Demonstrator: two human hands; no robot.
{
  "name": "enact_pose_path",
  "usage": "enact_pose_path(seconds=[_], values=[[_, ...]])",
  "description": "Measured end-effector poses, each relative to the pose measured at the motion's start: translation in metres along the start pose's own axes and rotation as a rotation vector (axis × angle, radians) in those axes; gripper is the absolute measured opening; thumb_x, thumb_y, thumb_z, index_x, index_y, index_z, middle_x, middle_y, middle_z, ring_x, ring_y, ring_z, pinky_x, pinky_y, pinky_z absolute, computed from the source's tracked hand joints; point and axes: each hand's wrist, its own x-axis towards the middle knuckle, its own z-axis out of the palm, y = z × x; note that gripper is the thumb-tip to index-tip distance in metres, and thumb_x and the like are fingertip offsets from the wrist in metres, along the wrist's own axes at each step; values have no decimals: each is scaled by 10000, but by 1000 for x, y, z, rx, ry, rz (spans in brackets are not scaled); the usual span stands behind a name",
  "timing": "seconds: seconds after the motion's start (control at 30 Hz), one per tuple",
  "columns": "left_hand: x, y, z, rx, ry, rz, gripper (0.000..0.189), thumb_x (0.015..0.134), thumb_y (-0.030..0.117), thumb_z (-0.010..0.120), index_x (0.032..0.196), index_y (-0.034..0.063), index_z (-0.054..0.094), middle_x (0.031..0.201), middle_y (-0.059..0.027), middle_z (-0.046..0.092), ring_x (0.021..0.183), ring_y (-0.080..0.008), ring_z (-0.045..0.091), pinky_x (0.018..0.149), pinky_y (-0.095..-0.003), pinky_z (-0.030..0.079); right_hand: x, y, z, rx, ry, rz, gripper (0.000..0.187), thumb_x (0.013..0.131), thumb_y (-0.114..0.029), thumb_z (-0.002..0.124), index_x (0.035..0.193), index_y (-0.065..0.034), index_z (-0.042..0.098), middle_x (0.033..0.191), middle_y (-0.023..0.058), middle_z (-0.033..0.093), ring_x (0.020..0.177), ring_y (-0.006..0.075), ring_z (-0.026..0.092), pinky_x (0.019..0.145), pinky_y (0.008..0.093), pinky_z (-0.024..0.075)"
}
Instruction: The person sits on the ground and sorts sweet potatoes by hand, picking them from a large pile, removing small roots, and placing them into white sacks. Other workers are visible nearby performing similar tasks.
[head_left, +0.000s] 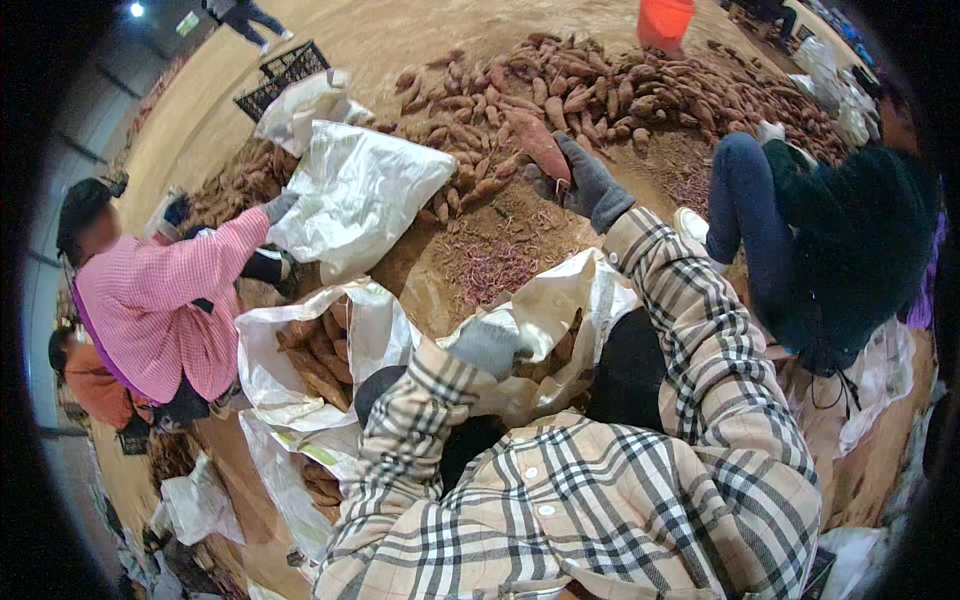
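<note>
My right hand (589, 180), in a grey glove, grips a large reddish sweet potato (534, 139) in front of a heap of sweet potatoes (592, 86). Closer to my body, my left hand (487, 349), also gloved in grey, is at the mouth of a white woven sack (600, 281) between my knees. Motion blurs that hand, so its fingers are unclear. Sweet potatoes show inside this sack, partly hidden. To its left stands another open white sack (259, 360), with sweet potatoes (322, 360) in it.
Purplish root trimmings (499, 262) litter the earth ahead. On the left, a person in pink (165, 300) touches a white sack (367, 187); another person (840, 247) sits close on the right. A red bucket (665, 22) and black crates (281, 75) stand farther off.
</note>
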Motion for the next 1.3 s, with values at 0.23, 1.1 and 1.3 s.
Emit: enact_pose_path(seconds=[0.23,1.1,1.3], values=[[-34,69,51,115,-105,-137,322,807,331,601,1084,169,630,947,-135,640,905,-302,611,802,-411,473,-48,10,-1,364,-246,91,460,870,-427,574,1189,-98,534,1070,102,635,867,217,640,696,381,564],[35,-14,-14,-1345,1014,-287,313,859,279,648,1028,18,606,837,-21,623,656,-82,557,530,-225,460,-52,68,85,149,-18,-66,288,855,-418,608,985,-162,582,815,0,595,637,149,560,542,302,488],[26,-27,-19,-1552,1153,-253,235,832,266,682,944,64,639,716,8,615,525,-73,517,442,-223,399,-57,73,97,66,-124,-57,324,885,-302,596,1154,-143,508,964,3,580,813,144,579,687,298,508]])
